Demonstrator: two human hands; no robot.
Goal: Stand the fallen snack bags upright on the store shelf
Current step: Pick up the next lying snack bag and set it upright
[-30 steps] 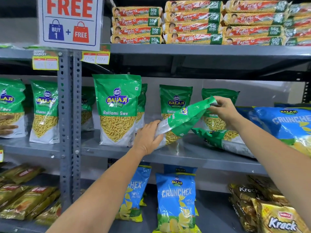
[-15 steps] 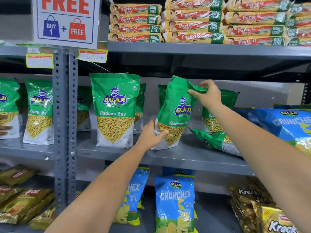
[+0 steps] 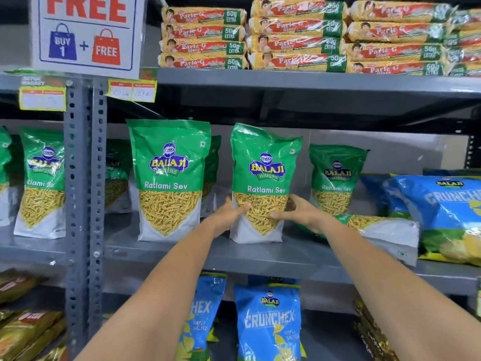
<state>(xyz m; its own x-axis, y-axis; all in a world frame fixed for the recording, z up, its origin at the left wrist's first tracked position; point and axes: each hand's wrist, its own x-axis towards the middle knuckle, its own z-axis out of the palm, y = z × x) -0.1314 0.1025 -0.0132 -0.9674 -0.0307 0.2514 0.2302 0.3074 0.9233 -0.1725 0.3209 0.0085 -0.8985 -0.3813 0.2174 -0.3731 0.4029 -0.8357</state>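
A green Ratlami Sev bag (image 3: 265, 162) stands upright on the middle grey shelf (image 3: 260, 259). My left hand (image 3: 229, 214) presses its lower left side and my right hand (image 3: 299, 212) presses its lower right side, so both hold it. Another green Ratlami Sev bag (image 3: 382, 227) lies flat on the same shelf just to the right, partly behind my right forearm. More upright green bags stand at the left (image 3: 169, 178) and behind at the right (image 3: 335, 178).
Blue Crunchex bags (image 3: 447, 214) lean at the right end of the shelf. Biscuit packs (image 3: 296, 35) are stacked on the upper shelf. A perforated grey post (image 3: 83, 178) divides the shelving. More Crunchex bags (image 3: 268, 321) and gold packs (image 3: 28, 332) fill the lower shelf.
The tilted bag was turned from lying slanted to standing upright on the shelf. My right hand dropped from the bag's top to its lower right side.
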